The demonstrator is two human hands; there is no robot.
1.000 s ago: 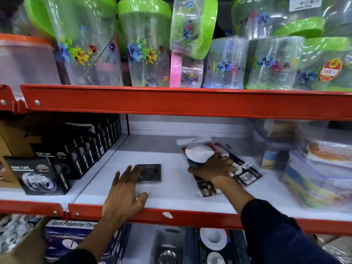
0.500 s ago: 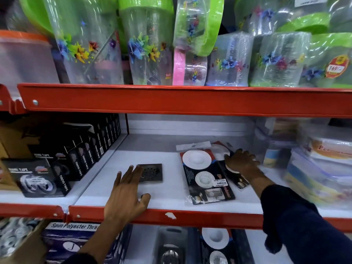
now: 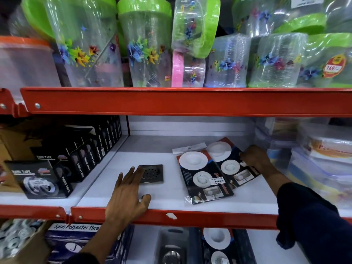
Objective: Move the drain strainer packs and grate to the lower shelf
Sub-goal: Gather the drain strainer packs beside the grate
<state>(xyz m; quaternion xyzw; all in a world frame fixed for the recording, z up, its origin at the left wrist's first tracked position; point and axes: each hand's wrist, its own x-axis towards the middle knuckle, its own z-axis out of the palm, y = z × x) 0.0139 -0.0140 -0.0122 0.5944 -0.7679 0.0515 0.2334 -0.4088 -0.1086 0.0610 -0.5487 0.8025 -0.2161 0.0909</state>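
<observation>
With both hands on the middle shelf point(image 3: 171, 199), count is: two drain strainer packs there, one grate point(image 3: 152, 173), all lying flat on the white board. Front pack point(image 3: 204, 180) sits mid-shelf, angled; rear pack point(image 3: 228, 161) is tucked partly under it, towards the back right. A loose white paper strip point(image 3: 189, 148) lies just behind them.

Left hand point(image 3: 127, 195): palm down, fingers spread wide, holding nothing; fingertips overlap the grate's left edge, thumb near the shelf's red front lip point(image 3: 209, 218). Right hand point(image 3: 254, 159): fingers curled over the rear pack's right edge; can't tell whether it actually has it pinched.

Lower shelf point(image 3: 144, 242), partly visible under the lip: at least one more strainer pack point(image 3: 217, 242), a dark packed item with a metal part point(image 3: 171, 248) just left of it, and a blue "Spun Polyester" box point(image 3: 76, 239) further left.

Room: bare white board between grate and packs, and in front of both. Left side is bounded by a row of black nano tape boxes point(image 3: 76, 161), right side by stacked clear plastic containers point(image 3: 323, 159), close to the right hand.

Top shelf: clear floral jars with green lids point(image 3: 144, 44), wrapped in plastic, crowded edge to edge. Red steel shelving, shop aisle.
</observation>
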